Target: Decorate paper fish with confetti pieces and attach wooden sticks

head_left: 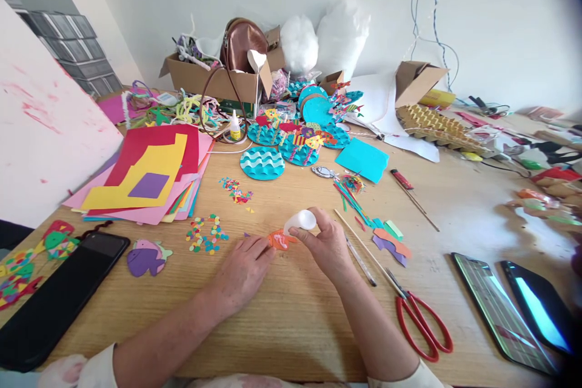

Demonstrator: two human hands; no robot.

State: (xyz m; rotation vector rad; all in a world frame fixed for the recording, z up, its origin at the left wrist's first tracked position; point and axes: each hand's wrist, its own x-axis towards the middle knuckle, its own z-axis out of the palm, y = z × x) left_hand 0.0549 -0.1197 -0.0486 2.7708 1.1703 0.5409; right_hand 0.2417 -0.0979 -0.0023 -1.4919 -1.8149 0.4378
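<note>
The wooden table [291,315] fills the view, its near edge beside the person. At the far edge stands a cardboard box [213,80] with a brown bag [240,42] in it. A white board [40,133] leans at the left edge. Toward the far left part lies a stack of coloured paper sheets [150,176], red and yellow on top. In the middle toward the far edge sit blue paper discs [262,163] with wave patterns. A black tablet [54,297] lies at the near left corner, and two phones [509,309] at the near right corner. Red-handled scissors [421,321] lie near the right forearm, close to the near edge. A purple paper fish [146,258] lies beside the tablet.

Near the table's middle, the left hand [243,273] lies flat, its fingers stretched out and pressing on an orange paper fish [279,240]. The right hand [325,245] is curled around a small white glue bottle [301,220], held tilted with its tip down at the orange fish. Small paper dots [207,235] are scattered just left of the left hand.
</note>
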